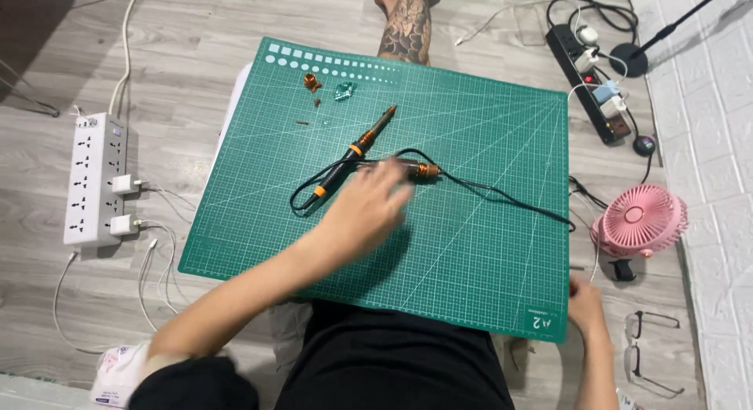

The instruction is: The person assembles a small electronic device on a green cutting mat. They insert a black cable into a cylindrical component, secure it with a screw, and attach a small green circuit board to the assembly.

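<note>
A green cutting mat (471,245) lies across my lap. On it rests a black and orange soldering iron (357,149), tip pointing to the far right, with a black cable (502,198) trailing off the mat's right edge. My left hand (365,210) stretches over the mat's middle, blurred, fingers extended with their tips at a short black and orange piece (423,171) on the cable. My right hand (584,300) sits by the mat's near right edge with fingers curled; whether it grips the edge is hidden.
Small copper and clear bits (314,83) lie at the mat's far left. A white power strip (94,178) with chargers lies left, a black power strip (592,84) far right. A pink fan (639,222) and glasses (651,351) sit at the right. A tattooed leg (406,25) extends beyond the mat.
</note>
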